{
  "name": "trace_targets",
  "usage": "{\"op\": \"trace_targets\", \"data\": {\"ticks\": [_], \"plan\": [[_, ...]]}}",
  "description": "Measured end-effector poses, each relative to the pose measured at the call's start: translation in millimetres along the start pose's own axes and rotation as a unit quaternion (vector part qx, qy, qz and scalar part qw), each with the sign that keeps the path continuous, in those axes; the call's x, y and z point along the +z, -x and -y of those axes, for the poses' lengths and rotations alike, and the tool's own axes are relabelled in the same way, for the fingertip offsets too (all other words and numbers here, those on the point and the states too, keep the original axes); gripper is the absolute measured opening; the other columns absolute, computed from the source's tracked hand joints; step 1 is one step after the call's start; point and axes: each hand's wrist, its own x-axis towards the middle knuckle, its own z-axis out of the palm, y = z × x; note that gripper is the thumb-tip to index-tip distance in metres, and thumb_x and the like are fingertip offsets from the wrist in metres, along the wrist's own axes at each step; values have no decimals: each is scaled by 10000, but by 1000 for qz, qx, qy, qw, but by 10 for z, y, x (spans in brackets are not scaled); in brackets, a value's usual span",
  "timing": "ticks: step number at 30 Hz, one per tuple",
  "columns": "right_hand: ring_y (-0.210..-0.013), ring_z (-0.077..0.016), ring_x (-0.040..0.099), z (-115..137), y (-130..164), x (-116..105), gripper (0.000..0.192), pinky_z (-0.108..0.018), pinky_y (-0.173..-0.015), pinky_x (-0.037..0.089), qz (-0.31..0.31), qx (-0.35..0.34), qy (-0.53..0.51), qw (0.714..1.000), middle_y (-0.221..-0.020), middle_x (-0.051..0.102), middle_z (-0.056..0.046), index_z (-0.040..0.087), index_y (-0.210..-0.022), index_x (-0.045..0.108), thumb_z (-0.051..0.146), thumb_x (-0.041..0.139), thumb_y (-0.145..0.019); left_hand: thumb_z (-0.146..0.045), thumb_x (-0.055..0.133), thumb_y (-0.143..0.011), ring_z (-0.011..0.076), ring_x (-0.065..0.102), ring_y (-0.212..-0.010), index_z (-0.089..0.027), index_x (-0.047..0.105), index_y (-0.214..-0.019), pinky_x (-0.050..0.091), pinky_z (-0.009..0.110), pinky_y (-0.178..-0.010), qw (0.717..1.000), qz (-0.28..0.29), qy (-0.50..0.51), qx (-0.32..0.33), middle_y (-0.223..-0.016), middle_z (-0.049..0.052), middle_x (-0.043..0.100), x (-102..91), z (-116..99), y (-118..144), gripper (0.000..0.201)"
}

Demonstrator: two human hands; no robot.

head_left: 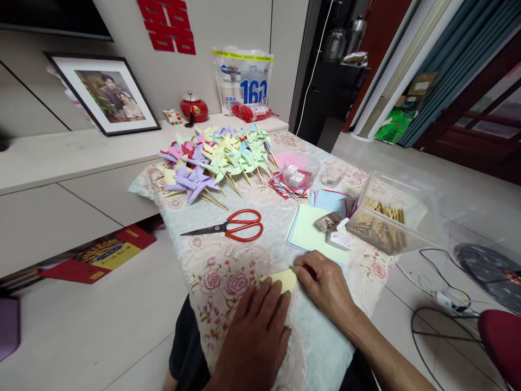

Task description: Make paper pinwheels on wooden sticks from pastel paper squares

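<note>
A folded piece of pale yellow paper (287,279) lies on the flowered tablecloth close to me. My left hand (262,320) rests flat on it, fingers stretched out and pressing it down from the left. At the paper's right corner, my right hand (325,279) has thumb and forefinger pinched together. Part of the paper is hidden under my left fingers. Beyond it lie black scissors with red handles (244,225), their blades pointing left. A stack of pale green and blue paper sheets (303,225) sits just past my right hand, with a small white box (338,239) and an opened box (328,221) of small metal pieces on top.
Many paper pinwheels on sticks (222,155) are heaped at the table's far left. A clear plastic bin (391,206) of short sticks stands at the right edge. Farther back are a round clear container (301,168) and a white cabinet (81,155) with a framed picture (106,95).
</note>
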Motion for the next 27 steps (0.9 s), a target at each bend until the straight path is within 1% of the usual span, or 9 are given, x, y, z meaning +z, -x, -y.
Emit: {"op": "trace_targets", "data": {"ticks": [6,9,11,13,15,17,21,23,27], "plan": [[-717,-180,634,-23,13,20,110,-294,-665,462,7,9,21,1000,-799,650,-18,203,-809,646,160,588,-892,-353,533,-957,234,509,-1322,-226,609,-1315,300,409,-1121,1000,20,-2,-3,-1395,38,624,-20,-5,-23,387],[-740,-198,635,2,40,28,96,-318,-674,487,-4,-3,38,999,-841,649,-45,188,-880,660,154,573,-902,-366,550,-948,233,509,-1323,-238,614,-1306,289,409,-1125,1000,21,1,-6,-1389,27,629,-26,-3,-29,385],[-798,-217,634,44,94,23,152,-340,-700,509,-25,-52,41,997,-901,653,-80,167,-987,670,137,535,-923,-369,546,-949,235,517,-1312,-237,618,-1301,289,410,-1119,1000,20,-3,-1,-1383,28,634,-31,2,-31,383],[-890,-237,630,94,172,14,239,-372,-758,525,-33,-132,40,990,-977,665,-112,153,-1099,658,97,491,-937,-372,530,-957,240,523,-1304,-232,619,-1300,293,415,-1109,1000,20,-9,7,-1379,32,637,-34,6,-32,381],[-972,-250,625,128,262,8,316,-408,-825,527,-17,-203,40,978,-1048,681,-123,156,-1185,637,54,468,-938,-373,520,-962,244,522,-1304,-228,621,-1298,295,420,-1105,1000,23,-13,11,-1377,35,638,-37,7,-34,380],[-1042,-261,624,124,346,12,360,-445,-886,521,4,-245,53,968,-1112,695,-130,152,-1246,617,36,456,-946,-375,520,-960,246,520,-1305,-222,629,-1284,291,424,-1109,1000,21,-10,8,-1371,36,643,-38,5,-38,375],[-1170,-294,608,23,459,38,355,-530,-993,482,15,-273,117,955,-1244,690,-158,110,-1296,596,69,419,-990,-360,483,-974,243,546,-1274,-209,650,-1247,290,422,-1104,1000,15,-17,15,-1335,44,667,-54,4,-53,354],[-1194,-303,606,-26,483,44,361,-551,-1005,478,16,-281,144,949,-1272,687,-157,103,-1301,594,73,394,-1002,-366,475,-980,240,565,-1251,-209,653,-1246,291,416,-1094,999,21,-28,24,-1316,47,679,-72,8,-59,356],[-1190,-305,619,-40,478,14,348,-545,-1001,498,16,-304,167,938,-1265,697,-155,88,-1267,615,92,376,-1014,-381,488,-972,242,579,-1231,-206,656,-1245,283,416,-1097,999,12,-42,13,-1300,52,690,-124,18,-52,365]]}}
